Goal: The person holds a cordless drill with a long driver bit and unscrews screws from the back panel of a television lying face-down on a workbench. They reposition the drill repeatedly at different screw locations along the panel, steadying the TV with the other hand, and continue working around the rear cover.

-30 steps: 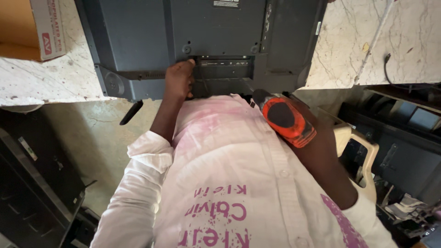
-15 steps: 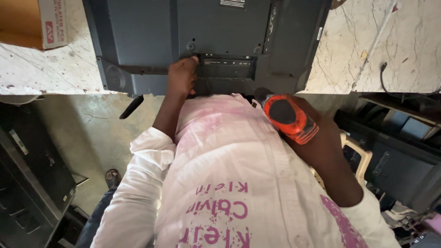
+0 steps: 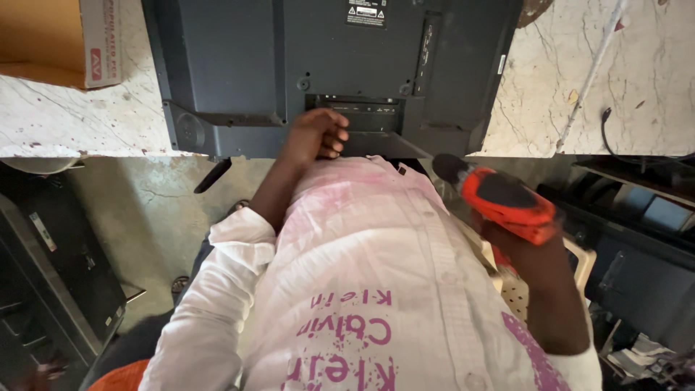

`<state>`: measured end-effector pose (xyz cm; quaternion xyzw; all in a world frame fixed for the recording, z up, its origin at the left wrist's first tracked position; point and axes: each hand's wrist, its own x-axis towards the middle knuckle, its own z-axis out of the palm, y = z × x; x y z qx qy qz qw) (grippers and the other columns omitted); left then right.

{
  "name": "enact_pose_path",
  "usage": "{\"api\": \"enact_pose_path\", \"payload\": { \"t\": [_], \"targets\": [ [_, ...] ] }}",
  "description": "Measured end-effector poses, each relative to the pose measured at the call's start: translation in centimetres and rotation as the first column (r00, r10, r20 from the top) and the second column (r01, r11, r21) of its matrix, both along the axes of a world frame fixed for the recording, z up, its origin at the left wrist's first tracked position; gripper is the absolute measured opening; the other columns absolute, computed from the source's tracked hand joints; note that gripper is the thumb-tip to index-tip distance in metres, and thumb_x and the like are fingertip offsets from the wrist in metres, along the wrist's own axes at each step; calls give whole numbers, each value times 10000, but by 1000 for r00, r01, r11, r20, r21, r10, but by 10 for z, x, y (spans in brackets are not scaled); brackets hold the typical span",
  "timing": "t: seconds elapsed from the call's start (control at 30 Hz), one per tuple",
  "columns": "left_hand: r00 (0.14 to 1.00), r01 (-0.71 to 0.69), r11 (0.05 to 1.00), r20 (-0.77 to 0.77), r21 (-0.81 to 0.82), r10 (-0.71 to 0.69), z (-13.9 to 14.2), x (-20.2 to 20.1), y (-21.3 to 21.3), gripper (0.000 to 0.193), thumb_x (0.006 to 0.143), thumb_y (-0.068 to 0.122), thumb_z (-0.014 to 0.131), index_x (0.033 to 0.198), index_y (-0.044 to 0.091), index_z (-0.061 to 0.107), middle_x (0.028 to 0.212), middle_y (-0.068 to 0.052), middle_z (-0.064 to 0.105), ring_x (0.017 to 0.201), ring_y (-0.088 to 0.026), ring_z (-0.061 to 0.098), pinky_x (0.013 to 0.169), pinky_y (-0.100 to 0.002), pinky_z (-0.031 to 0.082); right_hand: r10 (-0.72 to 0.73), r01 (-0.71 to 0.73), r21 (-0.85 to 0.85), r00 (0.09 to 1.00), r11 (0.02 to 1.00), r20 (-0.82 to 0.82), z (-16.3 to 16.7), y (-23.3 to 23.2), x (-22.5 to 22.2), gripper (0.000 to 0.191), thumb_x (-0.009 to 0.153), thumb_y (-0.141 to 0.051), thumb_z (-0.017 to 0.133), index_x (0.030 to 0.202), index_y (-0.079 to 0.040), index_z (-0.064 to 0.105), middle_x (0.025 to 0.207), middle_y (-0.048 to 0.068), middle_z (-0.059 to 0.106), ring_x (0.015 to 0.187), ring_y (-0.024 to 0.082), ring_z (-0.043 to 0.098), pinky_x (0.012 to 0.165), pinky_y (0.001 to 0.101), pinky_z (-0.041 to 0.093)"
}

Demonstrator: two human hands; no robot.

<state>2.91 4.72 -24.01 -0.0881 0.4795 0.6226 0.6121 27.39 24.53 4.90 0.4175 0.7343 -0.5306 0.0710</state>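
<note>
A dark grey flat-screen television [image 3: 239,65] lies face down on a marble worktop [image 3: 79,123], its back panel up and its lower edge hanging over the worktop's front. My left hand [image 3: 313,137] rests on that lower edge, by the recessed port panel [image 3: 358,116], fingers curled. My right hand [image 3: 521,250] grips an orange and black cordless screwdriver [image 3: 499,197] held away from the television, at my right side, its nose pointing up-left. My white shirt with pink print fills the lower middle.
A cardboard box [image 3: 58,40] sits on the worktop at the far left. A white cable [image 3: 590,72] and a black cable [image 3: 622,137] lie on the marble at right. Dark flat panels lean at the left [image 3: 51,268] and electronics sit under the worktop at right [image 3: 644,217].
My right hand has carried the screwdriver down and to the right, away from the television's edge. My left hand has stayed on the lower edge near the port panel, its fingers now curled.
</note>
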Motion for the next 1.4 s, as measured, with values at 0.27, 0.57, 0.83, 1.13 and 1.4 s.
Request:
{"api": "enact_pose_path", "payload": {
  "t": [0.27, 0.57, 0.83, 1.13, 1.4],
  "targets": [
    [964, 266, 955, 20, -130, -266, 2, -1, 29, 337, 942, 395, 585, 943, 72, 680, 693, -91, 654, 472, -161, 579, 419, -312, 466, -294, 298, -317, 954, 900, 62, 7, -1, 28, 351, 777, 80, 621, 1114, 6, 681, 917, 81, 709, 741, 145, 652, 565, 294, 518],
    [989, 90, 965, -89, -247, -115, -12, -2, -2, 317, 949, 467, 589, 791, 193, 576, 593, 56, 410, 458, -76, 297, 403, -272, 232, -266, 197, -384, 954, 902, -135, -9, 2, 18, 329, 771, 71, 589, 1080, -8, 670, 969, 81, 712, 792, 144, 663, 672, 277, 543],
    [957, -284, 939, -118, -193, 265, -23, -38, -50, 388, 993, 404, 593, 704, 181, 464, 576, 34, 418, 431, -82, 338, 374, -291, 268, 50, -50, -50, 999, 998, -2, -29, -4, -14, 378, 796, 44, 697, 1169, -15, 688, 1063, 80, 736, 885, 152, 665, 731, 293, 519],
    [907, -365, 920, -278, -143, 317, -9, -28, -35, 415, 993, 374, 642, 668, 173, 479, 552, 63, 397, 416, -48, 328, 356, -267, 228, 150, -153, -62, 987, 986, -53, -38, -21, -60, 597, 809, 91, 700, 1375, -6, 540, 1077, 84, 741, 975, 154, 725, 843, 297, 587],
    [925, -320, 933, -267, -166, 270, 11, -32, -34, 388, 996, 374, 606, 685, 178, 482, 562, 73, 390, 416, -41, 303, 350, -264, 221, 142, -143, -49, 990, 989, -19, -38, -23, -57, 637, 800, 112, 697, 1405, -2, 533, 1109, 90, 723, 988, 163, 712, 871, 307, 577]
  ]
}}
